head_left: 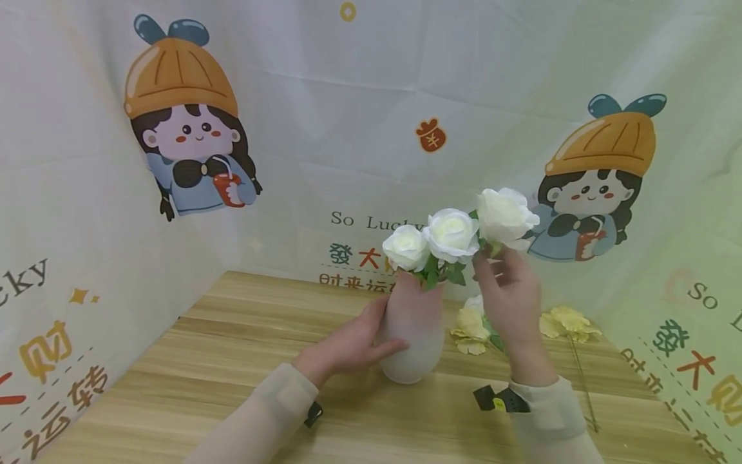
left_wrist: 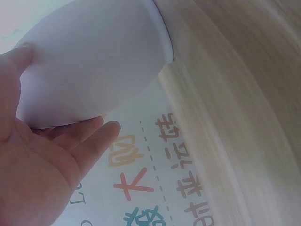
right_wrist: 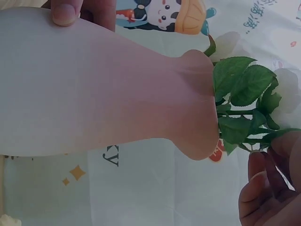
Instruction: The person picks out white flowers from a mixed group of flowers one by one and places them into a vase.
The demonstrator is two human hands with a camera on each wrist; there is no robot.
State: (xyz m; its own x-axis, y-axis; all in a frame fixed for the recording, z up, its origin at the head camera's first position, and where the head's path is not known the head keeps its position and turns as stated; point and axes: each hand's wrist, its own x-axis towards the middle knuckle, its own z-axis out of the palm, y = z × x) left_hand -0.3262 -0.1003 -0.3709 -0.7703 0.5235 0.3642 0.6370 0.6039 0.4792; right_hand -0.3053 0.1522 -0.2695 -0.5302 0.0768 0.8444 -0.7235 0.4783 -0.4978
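A pink-to-white frosted vase (head_left: 418, 335) stands upright on the wooden table. My left hand (head_left: 353, 341) grips its side, thumb across the front, fingers behind; the left wrist view shows the palm (left_wrist: 33, 174) beside the vase's lower body (left_wrist: 89, 66). Two white roses, a middle one (head_left: 451, 235) and a smaller left one (head_left: 406, 247), rise from the mouth. Just right of them, my right hand (head_left: 513, 303) pinches the stem of a larger white rose (head_left: 503, 216) below its bloom. Green leaves (right_wrist: 254, 84) crowd the vase's scalloped rim (right_wrist: 202, 103) in the right wrist view.
Yellow flowers lie on the table (head_left: 232, 348) to the right: one bunch (head_left: 471, 332) behind my right forearm, beside a whitish bloom, and one flower (head_left: 570, 320) with a long stem further right. A printed cloth (head_left: 324, 142) hangs behind and along both sides.
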